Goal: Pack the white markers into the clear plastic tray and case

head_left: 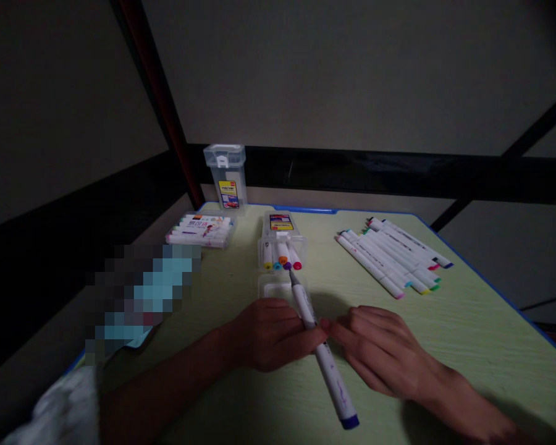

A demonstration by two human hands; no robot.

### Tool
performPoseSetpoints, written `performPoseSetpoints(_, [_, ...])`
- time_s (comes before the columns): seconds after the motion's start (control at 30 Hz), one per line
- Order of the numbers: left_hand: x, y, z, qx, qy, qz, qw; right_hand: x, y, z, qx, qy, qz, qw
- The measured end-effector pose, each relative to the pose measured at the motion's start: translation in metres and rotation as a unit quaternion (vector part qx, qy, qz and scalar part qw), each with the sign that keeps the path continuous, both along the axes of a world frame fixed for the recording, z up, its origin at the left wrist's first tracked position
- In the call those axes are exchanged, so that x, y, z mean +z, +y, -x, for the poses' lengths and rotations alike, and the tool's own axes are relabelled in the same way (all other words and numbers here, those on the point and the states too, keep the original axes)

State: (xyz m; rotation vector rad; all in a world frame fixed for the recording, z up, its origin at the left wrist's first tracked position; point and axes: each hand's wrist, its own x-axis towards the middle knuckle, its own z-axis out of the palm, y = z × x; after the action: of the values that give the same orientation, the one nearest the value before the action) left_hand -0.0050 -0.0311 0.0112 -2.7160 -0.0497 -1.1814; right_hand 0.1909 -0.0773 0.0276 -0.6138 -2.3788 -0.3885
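Note:
My left hand (271, 337) is closed around a white marker (327, 364) with a dark blue end. The marker slants across the fist, its bare grey nib end pointing up and away and its blue end toward me. Close on the right is my right hand (382, 346), fingers curled together, the fingertips at the marker's barrel near my left thumb. Whatever those fingers may hold is hidden. Just beyond my hands lies a clear marker case (282, 238), its open end facing me with several coloured marker ends showing. The case's clear lid (271, 284) is partly covered by my left hand.
Several white markers (389, 253) lie in a loose row at the right. At the back left stand a tall clear box (234, 176) and a flat pack of markers (201, 230). A blurred light-blue object (162, 287) lies left. The table (482, 346) has a blue edge.

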Motion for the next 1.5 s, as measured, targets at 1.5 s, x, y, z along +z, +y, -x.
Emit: performPoseSetpoints(1.5, [-0.0033,0.0030,-0.0008,0.146,0.007,0.120,0.982,-0.0054,-0.0039,0.0008,0.056,-0.014,-0.003,0.998])
